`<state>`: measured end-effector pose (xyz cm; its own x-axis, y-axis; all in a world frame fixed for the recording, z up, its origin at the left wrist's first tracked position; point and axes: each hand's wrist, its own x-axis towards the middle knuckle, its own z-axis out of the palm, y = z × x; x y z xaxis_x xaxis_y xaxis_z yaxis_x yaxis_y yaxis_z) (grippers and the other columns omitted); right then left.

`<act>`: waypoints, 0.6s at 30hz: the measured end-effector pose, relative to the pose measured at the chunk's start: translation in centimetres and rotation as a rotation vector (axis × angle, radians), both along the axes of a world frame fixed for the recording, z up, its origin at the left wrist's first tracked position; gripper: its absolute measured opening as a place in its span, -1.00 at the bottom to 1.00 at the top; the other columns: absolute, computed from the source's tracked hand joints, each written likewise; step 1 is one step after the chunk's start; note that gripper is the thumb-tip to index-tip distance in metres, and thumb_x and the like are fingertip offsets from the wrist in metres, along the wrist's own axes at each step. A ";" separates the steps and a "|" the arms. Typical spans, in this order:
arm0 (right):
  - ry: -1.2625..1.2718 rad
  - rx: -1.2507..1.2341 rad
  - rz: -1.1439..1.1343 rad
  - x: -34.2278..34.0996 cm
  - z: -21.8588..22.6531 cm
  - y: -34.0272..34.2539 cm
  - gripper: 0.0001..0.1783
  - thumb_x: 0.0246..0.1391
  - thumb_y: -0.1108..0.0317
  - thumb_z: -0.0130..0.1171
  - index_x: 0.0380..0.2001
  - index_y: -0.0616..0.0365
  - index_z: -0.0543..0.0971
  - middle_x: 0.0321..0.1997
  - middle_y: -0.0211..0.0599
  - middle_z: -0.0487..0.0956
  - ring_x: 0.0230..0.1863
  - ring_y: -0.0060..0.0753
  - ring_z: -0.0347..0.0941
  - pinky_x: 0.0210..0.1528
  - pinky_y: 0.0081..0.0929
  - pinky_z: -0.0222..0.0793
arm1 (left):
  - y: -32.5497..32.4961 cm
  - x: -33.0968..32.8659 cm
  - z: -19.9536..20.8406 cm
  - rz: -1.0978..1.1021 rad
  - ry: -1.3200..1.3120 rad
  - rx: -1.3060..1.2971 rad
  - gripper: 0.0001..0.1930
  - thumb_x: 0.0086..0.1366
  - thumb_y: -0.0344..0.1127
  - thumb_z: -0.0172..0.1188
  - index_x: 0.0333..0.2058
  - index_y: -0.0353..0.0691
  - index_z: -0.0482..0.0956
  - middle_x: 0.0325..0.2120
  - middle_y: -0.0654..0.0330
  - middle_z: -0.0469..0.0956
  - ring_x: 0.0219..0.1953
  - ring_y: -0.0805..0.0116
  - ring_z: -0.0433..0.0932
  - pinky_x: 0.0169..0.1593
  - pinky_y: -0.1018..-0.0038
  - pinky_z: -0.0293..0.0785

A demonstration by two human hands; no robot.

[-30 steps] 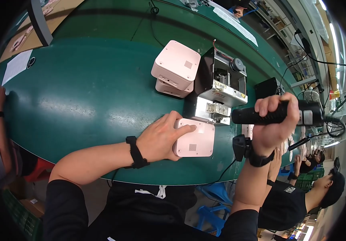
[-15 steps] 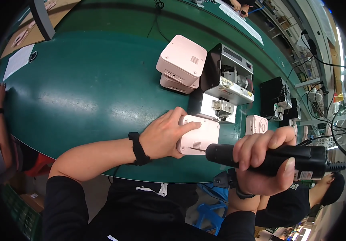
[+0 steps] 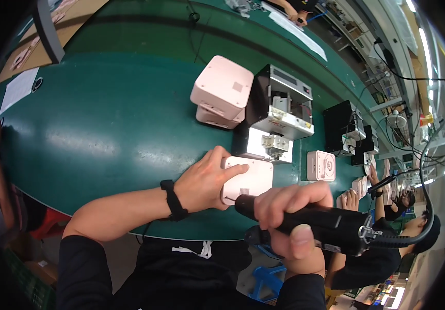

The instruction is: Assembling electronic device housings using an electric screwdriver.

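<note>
A pale pink square box with rounded corners (image 3: 256, 175) lies on the green table in front of me. My left hand (image 3: 204, 178) grips its left side, the thumb laid across the top face. My right hand (image 3: 292, 222) is wrapped around a black corded electric screwdriver (image 3: 331, 225), tilted nearly level. Its thin bit reaches the box's near left corner, beside a small vent grid; whether it sits in a screw hole I cannot make out.
Two more pink boxes (image 3: 222, 85) are stacked beyond. Right of them stands a black and silver screw feeder machine (image 3: 284, 103). Another pink box (image 3: 321, 166) lies to the right, near further black machines (image 3: 344, 126). Co-workers sit right, left and across the table.
The screwdriver has moved left and slightly down, its bit now at the box's near left corner. My left hand keeps its hold. The whole view has shifted a little.
</note>
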<state>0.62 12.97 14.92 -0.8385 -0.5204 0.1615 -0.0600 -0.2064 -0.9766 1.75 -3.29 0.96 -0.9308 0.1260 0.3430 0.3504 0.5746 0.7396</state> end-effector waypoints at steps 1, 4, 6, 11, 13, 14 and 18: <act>-0.024 -0.001 0.016 0.0 -0.1 0.2 -0.44 -0.02 0.01 0.43 -0.24 0.05 0.28 -0.54 -0.33 0.42 -0.52 -0.34 0.37 -0.29 -0.25 0.38 | 0.0 0.1 -0.1 0.007 -0.010 0.004 -0.15 -0.29 -0.37 0.56 0.12 -0.10 0.50 -0.06 -0.06 0.31 -0.01 -0.09 0.43 0.06 0.21 0.50; -0.004 0.055 0.089 -0.3 0.3 1.1 -0.47 0.00 0.06 0.43 -0.24 0.05 0.30 -0.52 -0.31 0.43 -0.46 -0.32 0.39 -0.21 -0.21 0.38 | 0.2 0.2 0.3 -0.001 -0.016 -0.008 -0.14 -0.29 -0.36 0.56 0.14 -0.08 0.49 -0.06 -0.05 0.31 -0.01 -0.08 0.44 0.07 0.20 0.49; 0.010 0.078 0.118 -0.5 0.2 1.4 -0.49 0.02 0.09 0.43 -0.24 0.05 0.30 -0.50 -0.30 0.44 -0.43 -0.31 0.40 -0.16 -0.18 0.39 | 0.2 0.1 0.3 -0.010 -0.014 -0.021 -0.14 -0.29 -0.36 0.56 0.14 -0.07 0.49 -0.05 -0.05 0.31 -0.01 -0.08 0.44 0.07 0.20 0.49; 0.038 0.091 0.153 -1.1 0.5 1.8 -0.53 0.05 0.13 0.40 -0.23 0.06 0.31 -0.49 -0.28 0.45 -0.40 -0.30 0.42 -0.16 -0.19 0.40 | 0.2 -0.2 1.3 -0.028 -0.116 -0.047 -0.11 -0.29 -0.32 0.58 0.16 -0.06 0.48 -0.04 -0.06 0.31 0.00 -0.09 0.44 0.09 0.20 0.49; 0.081 0.069 0.133 -1.3 1.1 2.2 -0.52 0.08 0.09 0.38 -0.23 0.07 0.30 -0.52 -0.27 0.45 -0.47 -0.30 0.43 -0.24 -0.19 0.42 | 0.4 -0.4 2.3 -0.036 -0.177 -0.089 -0.12 -0.26 -0.28 0.59 0.16 -0.06 0.47 -0.01 -0.07 0.32 0.02 -0.09 0.44 0.10 0.19 0.48; 0.091 0.058 0.117 -1.4 1.6 2.8 -0.52 0.08 0.09 0.38 -0.23 0.07 0.30 -0.52 -0.27 0.45 -0.47 -0.30 0.43 -0.24 -0.19 0.42 | 0.7 -0.3 2.7 -0.050 -0.167 -0.103 -0.12 -0.26 -0.28 0.59 0.16 -0.06 0.47 -0.01 -0.07 0.32 0.02 -0.09 0.44 0.10 0.19 0.48; 0.032 -0.339 0.009 -2.1 2.6 6.1 -0.52 0.12 0.02 0.30 -0.22 0.07 0.28 -0.59 -0.29 0.42 -0.61 -0.33 0.40 -0.42 -0.25 0.42 | 0.4 0.5 3.5 -0.011 -0.118 -0.245 -0.13 -0.22 -0.18 0.60 0.17 -0.06 0.46 0.09 -0.13 0.29 0.11 -0.12 0.40 0.13 0.19 0.46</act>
<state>-1.44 19.10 17.55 -0.8260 -0.4394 0.3530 -0.0865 -0.5200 -0.8497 2.21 -2.91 4.51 -0.9607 0.2024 0.1899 0.2772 0.7381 0.6152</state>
